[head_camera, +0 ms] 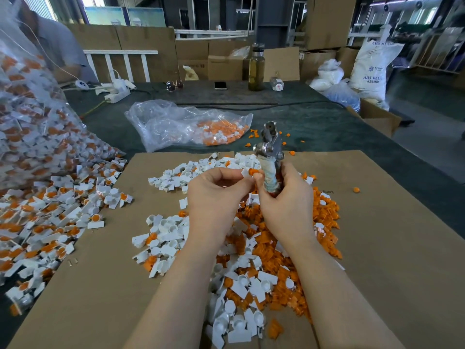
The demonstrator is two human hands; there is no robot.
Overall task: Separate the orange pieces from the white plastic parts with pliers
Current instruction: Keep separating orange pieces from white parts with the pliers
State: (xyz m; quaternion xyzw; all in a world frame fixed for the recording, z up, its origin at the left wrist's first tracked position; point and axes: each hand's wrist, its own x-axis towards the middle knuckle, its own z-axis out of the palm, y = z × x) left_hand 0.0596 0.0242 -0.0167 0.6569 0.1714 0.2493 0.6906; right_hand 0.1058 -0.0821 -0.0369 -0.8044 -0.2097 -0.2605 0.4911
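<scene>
**Both hands busy over the sorting pile**

Your left hand (214, 195) has its fingers (241, 183) curled in, pinching a small white plastic part with an orange piece (249, 171) seated in it. Your right hand (286, 197) is wrapped around the cloth-wound handles of the metal pliers (270, 157), fingers clamped tight, while its thumb tip touches the orange piece. The pliers stand upright, nose away from you; whether the nose is open or closed is hard to tell.

Under your forearms lies one brown cardboard sheet (392, 235) on the dark green counter (314, 122). On it you have a heap of loose orange pieces (324, 212) at right, partly hidden by your right arm, and empty white plastic parts (166, 233) at left and near you; both are too many to count.

Two clear plastic bags hold unsorted parts: a large one (32, 127) cut off at the left edge, spilling onto the cardboard, and a smaller one (186, 124) beyond the pliers.
</scene>
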